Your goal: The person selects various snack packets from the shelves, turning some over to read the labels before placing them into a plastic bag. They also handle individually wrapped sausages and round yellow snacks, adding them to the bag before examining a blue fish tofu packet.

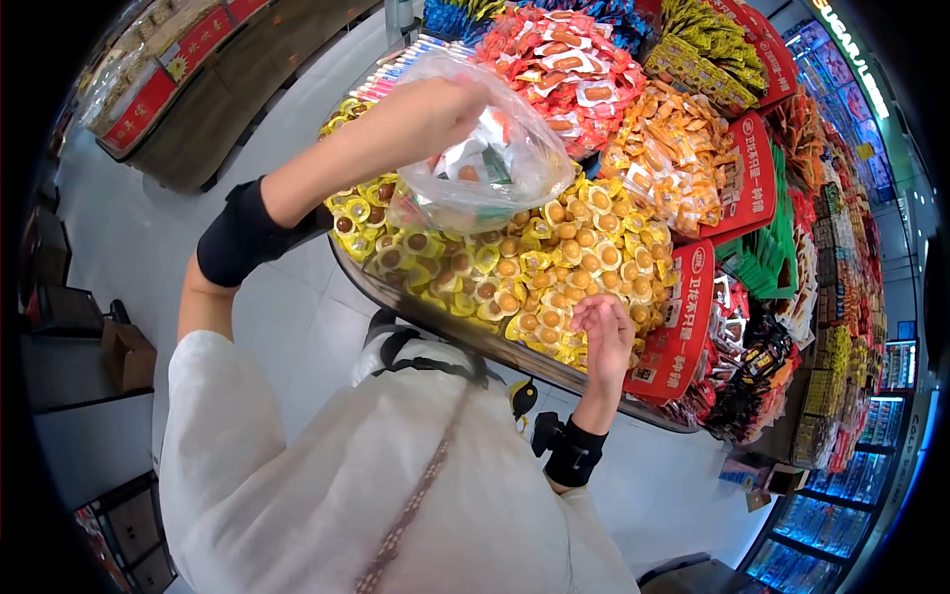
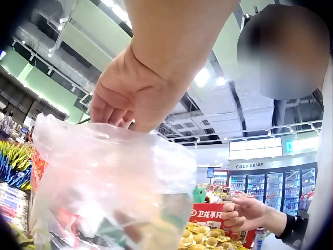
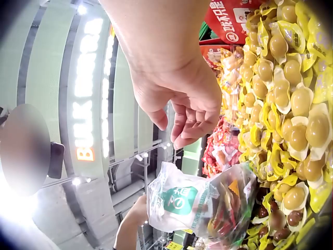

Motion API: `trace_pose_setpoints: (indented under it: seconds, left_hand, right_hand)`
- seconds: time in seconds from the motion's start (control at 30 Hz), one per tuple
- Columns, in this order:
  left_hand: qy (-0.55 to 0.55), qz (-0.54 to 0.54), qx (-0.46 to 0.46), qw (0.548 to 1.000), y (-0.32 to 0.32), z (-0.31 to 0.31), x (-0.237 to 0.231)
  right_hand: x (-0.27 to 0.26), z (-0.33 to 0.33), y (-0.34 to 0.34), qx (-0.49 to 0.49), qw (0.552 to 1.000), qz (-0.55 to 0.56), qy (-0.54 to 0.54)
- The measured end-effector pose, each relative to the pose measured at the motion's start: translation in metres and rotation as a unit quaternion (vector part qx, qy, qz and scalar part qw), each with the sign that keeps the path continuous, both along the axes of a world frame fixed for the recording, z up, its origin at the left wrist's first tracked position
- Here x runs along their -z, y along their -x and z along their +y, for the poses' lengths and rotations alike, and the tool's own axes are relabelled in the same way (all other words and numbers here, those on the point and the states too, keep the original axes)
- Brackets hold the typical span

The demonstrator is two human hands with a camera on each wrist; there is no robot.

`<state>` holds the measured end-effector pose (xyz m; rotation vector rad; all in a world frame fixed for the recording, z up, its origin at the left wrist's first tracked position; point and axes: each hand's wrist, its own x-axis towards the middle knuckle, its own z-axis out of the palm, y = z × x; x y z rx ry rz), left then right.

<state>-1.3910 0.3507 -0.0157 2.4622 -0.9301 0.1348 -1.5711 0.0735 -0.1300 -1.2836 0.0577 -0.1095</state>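
pale floor tiles (image 1: 307, 297) surround a well-stocked snack stand (image 1: 524, 360) in this brightly lit shop, its near edge dark and curved. over its left part i see a translucent plastic bag (image 1: 495, 193) with a green printed logo, packets showing through its side. the person's left hand (image 1: 450, 104), fingers curled, pinches it by the top. below and beside the bag lie yellow-wrapped packs of round brown snacks (image 1: 574, 247). near their front edge is the right hand (image 1: 606, 332), its fingers loosely bent, the thumb a narrow gap from them. black fabric bands (image 1: 237, 238) circle both forearms. farther back sit glossy red packets (image 1: 569, 69) and orange packets (image 1: 663, 148), then red cardboard signs (image 1: 678, 327) with white characters. well beyond, tall glass-fronted coolers (image 2: 276, 187) stand beneath the words "cold drink".
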Motion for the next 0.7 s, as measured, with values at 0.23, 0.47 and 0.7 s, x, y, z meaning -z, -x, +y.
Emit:
trace_pose_setpoints:
  seconds: [0.23, 0.47, 0.7]
  left_hand:
    - [0.14, -0.068, 0.131, 0.979, 0.092, -0.032, -0.027]
    - [0.214, 0.181, 0.152, 0.948, 0.125, -0.064, 0.032]
    - [0.199, 0.271, 0.075, 0.939, 0.123, -0.078, 0.097]
  right_hand:
    - [0.001, -0.002, 0.0, -0.015, 1.0, 0.01, 0.019]
    - [0.005, -0.007, 0.007, -0.009, 0.999, 0.032, 0.014]
    - [0.014, -0.01, 0.01, -0.009, 0.998, 0.062, 0.007]
